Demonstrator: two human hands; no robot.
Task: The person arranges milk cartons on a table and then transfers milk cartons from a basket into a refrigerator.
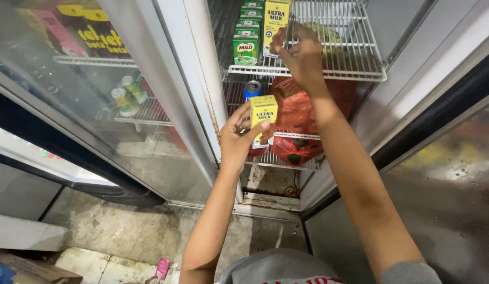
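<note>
Yellow milk carton (pixel 264 118) gripped in closed left hand (pixel 239 138) below wire shelf (pixel 360 75) front edge; right hand (pixel 302 52) pinching upright carton (pixel 276 26) there. Best seated square, flush behind row.

Open fridge bay, access from the front. Upper wire shelf (pixel 360 73): left part taken by a row of green cartons (pixel 246 44) and a tall yellow carton (pixel 276 18), with the right hand (pixel 302 55) on that carton; right part of the shelf open, bare wire to the side wall. Below it: red plastic bag (pixel 302 121) fills most of the width down to the lower wire shelf (pixel 286 164); blue can (pixel 252 89) stands at the left beside the bag. Left hand (pixel 239 138) with a small yellow carton (pixel 263 113) occupies the front of this tier. White door post (pixel 202 79) bounds the bay on the left; closed glass door (pixel 86 94) blocks the neighbouring shelves.
</note>
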